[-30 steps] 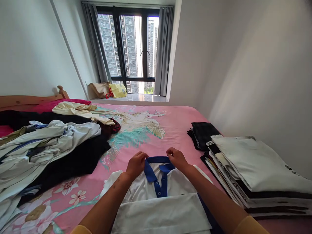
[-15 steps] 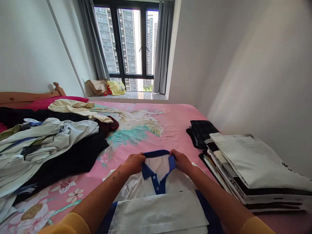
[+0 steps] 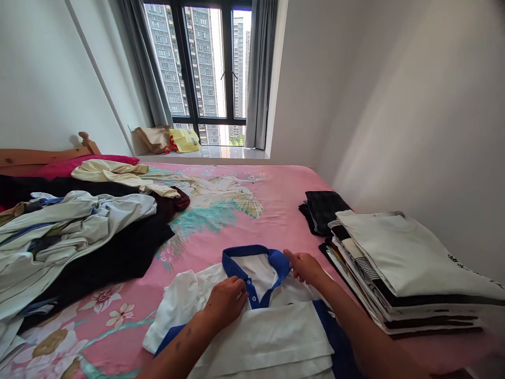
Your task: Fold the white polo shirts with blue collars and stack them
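Note:
A white polo shirt (image 3: 272, 329) with a blue collar and buttoned blue placket lies in front of me, its lower part folded up over the chest. My left hand (image 3: 226, 300) rests on the shirt left of the placket, its fingers curled together on the cloth beside the collar. Beside the collar's right side is my right hand (image 3: 305, 267), with one finger stretched toward the blue edge and the others bent, apart from it. A white sleeve of the shirt spreads out to the left.
A heap of loose clothes (image 3: 74, 226) covers the left of the pink bedsheet (image 3: 236, 231). On the right stand a stack of folded clothes (image 3: 410, 258) and a folded black garment (image 3: 325, 210). Bags (image 3: 183, 140) sit on the windowsill.
My left hand has let go of the collar's left corner and moved down onto the shirt front. My right hand has loosened and shifted slightly right. The left sleeve now shows more.

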`<action>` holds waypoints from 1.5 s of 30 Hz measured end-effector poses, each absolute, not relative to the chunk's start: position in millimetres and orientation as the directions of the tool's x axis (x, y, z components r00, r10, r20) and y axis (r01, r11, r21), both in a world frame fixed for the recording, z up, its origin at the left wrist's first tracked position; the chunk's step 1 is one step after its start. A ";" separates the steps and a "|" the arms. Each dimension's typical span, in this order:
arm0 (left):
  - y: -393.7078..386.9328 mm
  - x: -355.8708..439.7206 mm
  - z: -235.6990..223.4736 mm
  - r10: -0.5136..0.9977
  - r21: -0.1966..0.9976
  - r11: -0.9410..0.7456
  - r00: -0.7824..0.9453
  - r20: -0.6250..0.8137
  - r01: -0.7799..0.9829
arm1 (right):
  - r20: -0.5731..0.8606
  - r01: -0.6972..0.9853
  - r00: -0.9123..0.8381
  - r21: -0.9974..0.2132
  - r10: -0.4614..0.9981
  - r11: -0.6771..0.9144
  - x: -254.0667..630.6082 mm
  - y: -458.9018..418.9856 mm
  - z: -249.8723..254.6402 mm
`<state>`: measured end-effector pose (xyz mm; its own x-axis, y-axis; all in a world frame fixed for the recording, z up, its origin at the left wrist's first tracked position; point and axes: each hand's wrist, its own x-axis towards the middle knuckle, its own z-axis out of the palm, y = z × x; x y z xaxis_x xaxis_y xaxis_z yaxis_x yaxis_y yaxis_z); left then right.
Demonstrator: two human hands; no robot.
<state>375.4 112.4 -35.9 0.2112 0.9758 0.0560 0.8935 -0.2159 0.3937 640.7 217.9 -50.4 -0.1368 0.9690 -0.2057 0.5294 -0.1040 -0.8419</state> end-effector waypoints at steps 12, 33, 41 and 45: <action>103.4 394.9 -70.8 0.995 0.571 0.012 -0.067 0.075 0.821 | -0.123 -0.084 -0.354 -0.983 0.927 -0.163 571.5 196.8 -69.7; 86.0 411.0 -73.4 0.978 0.788 -0.012 -0.155 0.136 0.616 | 0.048 0.688 -0.174 -0.708 0.984 0.157 537.4 113.8 -84.7; 73.4 413.7 -68.0 0.997 0.534 0.072 -0.069 -0.025 0.843 | -0.072 0.528 -0.152 -0.849 0.986 0.019 553.6 119.7 -95.5; 86.9 421.9 -66.8 0.997 0.430 0.075 -0.071 -0.023 0.900 | -0.081 0.515 -0.154 -0.857 0.985 0.010 553.1 121.2 -102.4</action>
